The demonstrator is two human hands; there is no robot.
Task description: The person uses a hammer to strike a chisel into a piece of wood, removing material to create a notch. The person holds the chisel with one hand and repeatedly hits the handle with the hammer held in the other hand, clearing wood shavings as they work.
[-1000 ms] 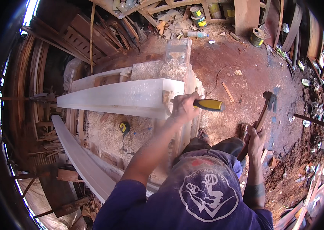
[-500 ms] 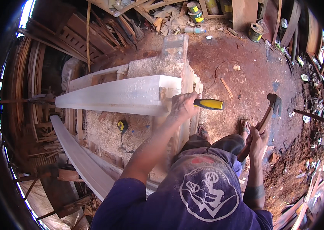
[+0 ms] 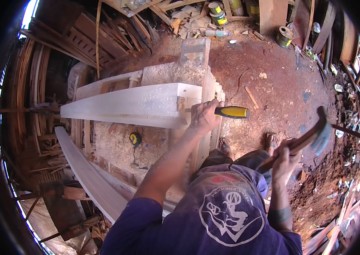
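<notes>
My left hand (image 3: 203, 115) is closed round a chisel (image 3: 234, 112) with a yellow and black handle, its blade at a notched end block of a long pale tapered beam (image 3: 124, 104). The beam lies on a rough wooden workbench (image 3: 194, 53) covered in shavings. To the right, my right hand (image 3: 285, 158) grips the wooden shaft of a hammer (image 3: 303, 142); its blurred head is out over the floor, apart from the chisel. A yellow tape measure (image 3: 135, 138) rests among the shavings below the beam.
A second long pale piece (image 3: 80, 161) slants down the left side. Timber offcuts (image 3: 90, 38) lean at the back left. Used cans (image 3: 284, 38), a plastic bottle (image 3: 216, 33) and scraps lie at the back. Debris (image 3: 350, 170) runs along the right. My sandalled feet (image 3: 272, 142) stand on the dirt floor.
My right hand has tilted the hammer outward to the right, its head now farther from the chisel and motion-blurred. My left hand stays on the chisel at the same notch.
</notes>
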